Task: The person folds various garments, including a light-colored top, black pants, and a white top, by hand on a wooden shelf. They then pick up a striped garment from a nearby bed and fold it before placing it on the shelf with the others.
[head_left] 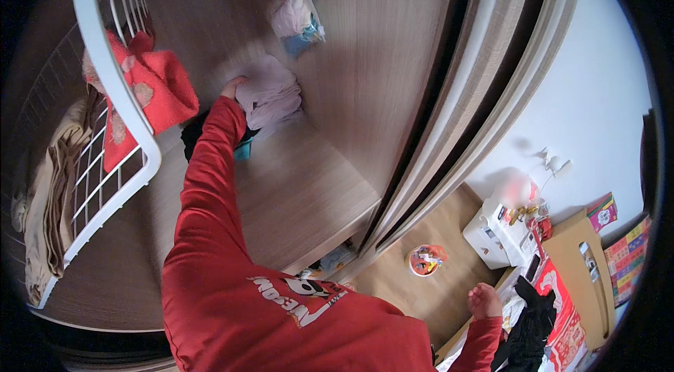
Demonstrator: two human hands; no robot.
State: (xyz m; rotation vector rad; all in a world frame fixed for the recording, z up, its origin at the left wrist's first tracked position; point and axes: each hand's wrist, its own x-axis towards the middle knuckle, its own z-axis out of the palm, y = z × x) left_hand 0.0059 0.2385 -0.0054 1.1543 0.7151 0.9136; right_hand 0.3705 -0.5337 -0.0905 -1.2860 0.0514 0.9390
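My left hand (233,87) reaches deep into the wardrobe, its fingers at the left edge of a folded pale lilac garment (268,91). The fingertips are partly hidden against the cloth, and the hand looks closed on it. The garment stands against the wardrobe's inner side wall. Beside my left forearm, black cloth (191,137) and a bit of turquoise cloth (243,151) show on the shelf. My right hand (484,300) hangs at the lower right with its fingers curled in and nothing visible in them, near a pile of dark clothing (532,330).
A white wire basket (144,126) juts out on the left, holding beige clothing (60,182) and a red fuzzy cloth (165,84). A bagged pink item (295,15) lies farther back. Sliding door edges (449,105) stand right. On the floor are a small bin (424,260) and a white box (487,237).
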